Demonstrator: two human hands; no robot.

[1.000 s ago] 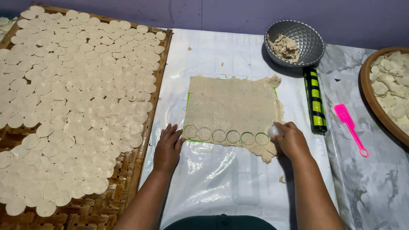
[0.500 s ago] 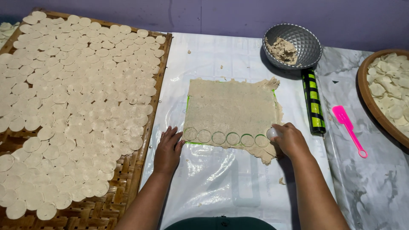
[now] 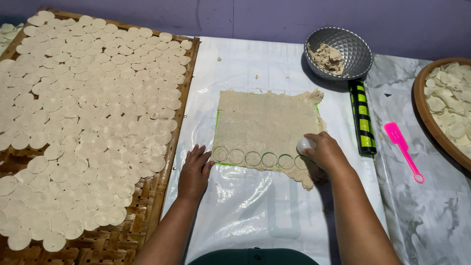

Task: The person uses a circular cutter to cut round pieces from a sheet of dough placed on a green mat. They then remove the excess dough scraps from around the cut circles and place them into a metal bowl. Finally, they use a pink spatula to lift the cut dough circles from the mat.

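Woven bamboo forms the large flat drying tray (image 3: 122, 240) on the left, covered nearly edge to edge with thin pale dough discs (image 3: 88, 98) laid in a single layer, seemingly so they do not stick together. Beside it, a sheet of clear plastic (image 3: 245, 211) covers the table, apparently to keep dough from sticking to it. On that plastic lies a thin, roughly square sheet of beige rolled dough (image 3: 267, 122) with ragged edges; a row of circular cuts (image 3: 252, 158) runs along its near edge.

A round woven basket (image 3: 422, 113) at the far right holds more discs. A dimpled grey metal bowl (image 3: 338, 51) at the top holds dough scraps. A black rolling pin with green bands (image 3: 362, 118) lies just right of the dough sheet, and a pink plastic spatula (image 3: 402, 149) lies between it and the basket.

The right hand (image 3: 326, 154) is closed around a small round white cutter (image 3: 305, 145), pressing it onto the dough sheet at the right end of the row. The left hand (image 3: 194, 169) holds nothing; it lies flat, fingers spread, on the plastic just beside the sheet's near left corner, seemingly steadying it.
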